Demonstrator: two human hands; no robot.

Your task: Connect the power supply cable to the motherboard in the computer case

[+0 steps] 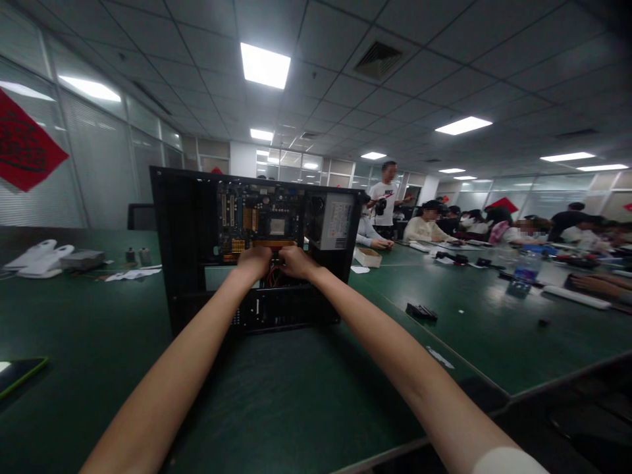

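An open black computer case (168, 263) stands on the green table, its inside facing me. A motherboard (254, 195) is mounted in it, with a bare processor socket area (277, 227) in the middle. The power supply (338, 220) sits at the upper right. My left hand (254, 261) and my right hand (297, 261) are close together at the motherboard's lower edge, by an orange slot (276, 243). Both have curled fingers; what they grip is hidden. Dark and red cables (272, 276) hang just below and between them.
On the left are white plastic bags (42, 257), a grey box (83, 260), papers (132, 272) and a green-edged device (22, 375). A black part (421, 311) and an open carton (368, 257) lie right. Several people sit farther off; a person (386, 197) stands.
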